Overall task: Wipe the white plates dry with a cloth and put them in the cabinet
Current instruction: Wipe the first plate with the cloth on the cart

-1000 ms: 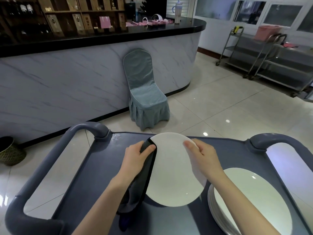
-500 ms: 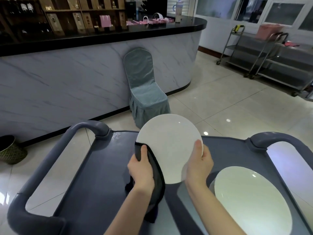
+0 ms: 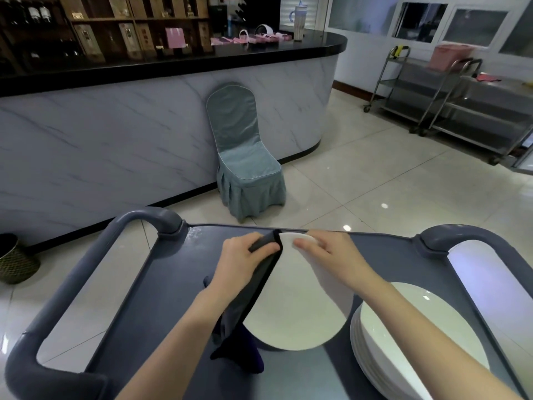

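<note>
The person is holding a round white ceramic plate [image 3: 294, 310] in both hands above the flat grey-blue plastic surface [image 3: 161, 293] of a serving cart. The plate is tilting, with its far rim raised towards the cart's front edge and its near rim hanging low over the surface; whether that rim is touching the surface cannot be told.

The left hand [image 3: 240, 265] is gripping a dark, long folded cloth [image 3: 255, 287] against the plate's left rim, its fingers curling round cloth and rim together. The cloth is draping down along the left edge of the plate and trailing onto the surface beneath the left forearm.

The right hand [image 3: 331, 255] is gripping the plate's far right rim, the thumb pressing on the upper face and the fingers wrapping behind the edge.

A stack of matching white plates [image 3: 418, 330] is sitting on the surface just to the right of the held plate, partly under the right forearm.

A curved grey cart handle [image 3: 86, 255] is framing the left side. Beyond the cart, a chair in a teal fabric cover [image 3: 242, 157] is standing against a white marble-patterned bar counter [image 3: 115, 134], steel trolleys [image 3: 461, 108] are standing at the right wall, and a woven basket [image 3: 14, 262] is sitting on the tiled floor at the left.
</note>
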Action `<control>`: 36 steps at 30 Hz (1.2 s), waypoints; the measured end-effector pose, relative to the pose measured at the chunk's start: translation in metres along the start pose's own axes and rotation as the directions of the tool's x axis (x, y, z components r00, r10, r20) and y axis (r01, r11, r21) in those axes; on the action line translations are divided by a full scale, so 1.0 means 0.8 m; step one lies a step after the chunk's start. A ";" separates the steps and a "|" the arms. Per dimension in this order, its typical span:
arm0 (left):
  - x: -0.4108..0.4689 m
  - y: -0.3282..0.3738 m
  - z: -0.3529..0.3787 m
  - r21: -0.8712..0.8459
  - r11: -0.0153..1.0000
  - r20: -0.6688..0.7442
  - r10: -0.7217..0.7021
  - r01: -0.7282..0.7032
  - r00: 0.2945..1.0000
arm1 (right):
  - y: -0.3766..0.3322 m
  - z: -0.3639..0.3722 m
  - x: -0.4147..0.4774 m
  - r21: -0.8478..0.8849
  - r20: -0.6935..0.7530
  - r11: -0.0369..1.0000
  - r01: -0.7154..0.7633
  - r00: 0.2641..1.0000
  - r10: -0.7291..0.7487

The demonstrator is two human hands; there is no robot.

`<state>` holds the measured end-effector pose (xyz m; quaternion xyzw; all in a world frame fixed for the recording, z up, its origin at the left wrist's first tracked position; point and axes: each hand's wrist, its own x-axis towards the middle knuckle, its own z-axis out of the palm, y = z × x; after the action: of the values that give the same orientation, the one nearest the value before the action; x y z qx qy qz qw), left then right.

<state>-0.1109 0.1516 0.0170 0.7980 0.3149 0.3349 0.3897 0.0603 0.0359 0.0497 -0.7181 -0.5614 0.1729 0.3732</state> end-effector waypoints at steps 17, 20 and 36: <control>0.001 -0.008 -0.016 0.057 0.998 0.169 -0.041 0.031 0.985 | -0.001 0.006 -0.019 -0.001 -0.058 1.000 -0.026 0.998 0.026; -0.002 -0.006 -0.010 0.044 0.999 0.190 -0.024 0.016 0.982 | -0.006 0.008 -0.019 0.006 -0.030 1.000 0.019 0.999 -0.019; -0.012 -0.029 -0.005 0.014 0.992 0.239 -0.126 0.127 0.963 | 0.006 0.027 -0.034 0.036 -0.020 0.999 -0.029 0.999 0.030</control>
<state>-0.1251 0.1569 -0.0033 0.8107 0.3156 0.2107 0.4459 0.0407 0.0171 0.0271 -0.7213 -0.5435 0.1811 0.3892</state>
